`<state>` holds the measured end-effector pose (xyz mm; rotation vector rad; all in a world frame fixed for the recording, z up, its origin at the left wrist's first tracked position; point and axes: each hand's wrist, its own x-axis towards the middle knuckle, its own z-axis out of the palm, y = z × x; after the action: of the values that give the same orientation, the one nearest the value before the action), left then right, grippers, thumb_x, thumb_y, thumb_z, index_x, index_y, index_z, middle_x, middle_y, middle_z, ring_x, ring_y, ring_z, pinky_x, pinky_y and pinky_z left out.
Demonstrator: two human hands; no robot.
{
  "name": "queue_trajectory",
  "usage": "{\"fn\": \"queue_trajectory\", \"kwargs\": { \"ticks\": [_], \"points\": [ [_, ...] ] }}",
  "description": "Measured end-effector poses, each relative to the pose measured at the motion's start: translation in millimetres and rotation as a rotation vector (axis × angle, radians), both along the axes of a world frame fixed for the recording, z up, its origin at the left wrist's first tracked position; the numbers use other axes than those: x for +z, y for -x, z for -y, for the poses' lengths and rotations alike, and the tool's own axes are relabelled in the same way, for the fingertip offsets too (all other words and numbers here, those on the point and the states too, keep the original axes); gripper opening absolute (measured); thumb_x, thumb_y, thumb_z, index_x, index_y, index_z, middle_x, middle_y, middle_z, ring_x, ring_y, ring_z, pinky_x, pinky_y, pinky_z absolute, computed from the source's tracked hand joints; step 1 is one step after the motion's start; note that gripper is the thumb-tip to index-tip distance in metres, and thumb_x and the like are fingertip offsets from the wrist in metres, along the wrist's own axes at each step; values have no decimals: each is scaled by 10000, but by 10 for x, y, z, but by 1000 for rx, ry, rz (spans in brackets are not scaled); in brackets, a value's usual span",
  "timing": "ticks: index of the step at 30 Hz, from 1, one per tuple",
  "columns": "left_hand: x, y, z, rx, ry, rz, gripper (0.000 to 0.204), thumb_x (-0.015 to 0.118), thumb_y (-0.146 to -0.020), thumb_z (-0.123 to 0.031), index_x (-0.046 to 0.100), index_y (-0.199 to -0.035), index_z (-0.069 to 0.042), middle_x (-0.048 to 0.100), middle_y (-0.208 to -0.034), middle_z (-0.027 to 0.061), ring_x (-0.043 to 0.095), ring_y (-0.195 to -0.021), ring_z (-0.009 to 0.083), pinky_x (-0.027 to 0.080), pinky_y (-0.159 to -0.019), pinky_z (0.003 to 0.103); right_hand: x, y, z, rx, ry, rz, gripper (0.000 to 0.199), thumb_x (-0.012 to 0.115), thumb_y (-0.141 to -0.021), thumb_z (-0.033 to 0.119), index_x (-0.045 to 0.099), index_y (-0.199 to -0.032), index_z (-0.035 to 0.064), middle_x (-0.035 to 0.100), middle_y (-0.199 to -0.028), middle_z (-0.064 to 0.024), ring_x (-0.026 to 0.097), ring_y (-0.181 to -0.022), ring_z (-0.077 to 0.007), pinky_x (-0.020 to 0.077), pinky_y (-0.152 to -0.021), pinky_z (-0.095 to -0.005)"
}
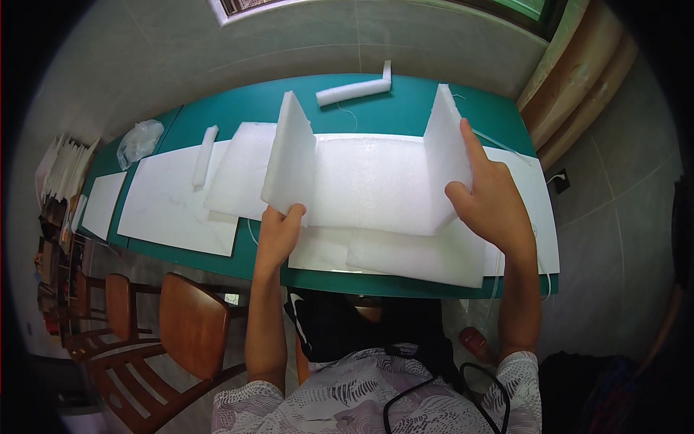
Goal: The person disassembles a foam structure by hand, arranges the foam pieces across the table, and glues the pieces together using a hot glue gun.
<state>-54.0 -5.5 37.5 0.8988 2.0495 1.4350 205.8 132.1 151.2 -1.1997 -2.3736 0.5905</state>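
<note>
A thick white foam piece (372, 181) stands in a U shape over the table, its flat middle between two upright side panels. My left hand (279, 235) pinches the near lower corner of the left panel (289, 155). Along the outer face of the right panel (444, 148) my right hand (491, 199) is closed, index finger stretched up and thumb at the near edge. Its other fingers are partly hidden. Beneath lie a loose foam sheet (426, 259) and a glossy white board (322, 249). Another foam sheet (242, 163) lies to the left.
The green table (419, 108) runs along a grey wall. It also bears foam strips (354, 92), a marbled white board (170, 199), a smaller board (105, 205) and a crumpled plastic bag (141, 141). Wooden chairs (191, 325) stand at lower left; a curtain (578, 87) hangs at right.
</note>
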Motion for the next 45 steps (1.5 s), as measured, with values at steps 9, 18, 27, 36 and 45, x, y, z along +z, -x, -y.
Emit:
{"fn": "queue_trajectory", "kwargs": {
  "ticks": [9, 18, 27, 36, 45],
  "points": [
    [-73, 5, -2, -59, -16, 53, 398, 588, -861, -216, 580, -1132, 75, 638, -992, 135, 577, -909, 182, 463, -791, 317, -100, -144, -41, 94, 182, -275, 826, 593, -752, 184, 251, -1464, -57, 663, -1005, -295, 689, -808, -366, 532, -814, -389],
    [-264, 71, -76, -138, -152, -101, 379, 632, -896, -174, 559, -1173, 74, 628, -1123, 155, 591, -1018, 222, 453, -871, 327, -1020, -175, 60, -157, 240, -255, 396, 649, -823, 248, 629, -1057, -72, 680, -998, -240, 679, -870, -354, 523, -776, -414],
    [-222, 561, 193, 231, -376, -10, 488, 603, -902, -133, 402, -1301, 63, 640, -1032, 189, 680, -874, 213, 538, -674, 259, -1011, -238, -151, -276, 843, -1047, 410, 604, -892, 153, 476, -1216, -61, 567, -1174, -138, 592, -1042, -214, 540, -834, -340],
    [-40, 644, 409, 783, 68, -647, 488, 675, -877, -246, 444, -1191, 47, 535, -920, 167, 556, -823, 303, 475, -742, 399, -1124, -397, -124, -261, 585, -990, 419, 624, -883, 178, 515, -1204, -69, 597, -1162, -137, 573, -1046, -175, 469, -902, -301],
    [5, -735, 278, -77, -344, -428, 163, 678, -837, 18, 601, -980, -2, 616, -911, 86, 634, -841, 160, 573, -719, 287, -1027, -668, -14, -323, 511, -1069, 430, 606, -905, 181, 487, -1229, -75, 595, -1163, -145, 583, -1040, -183, 477, -910, -316]
  ]
}}
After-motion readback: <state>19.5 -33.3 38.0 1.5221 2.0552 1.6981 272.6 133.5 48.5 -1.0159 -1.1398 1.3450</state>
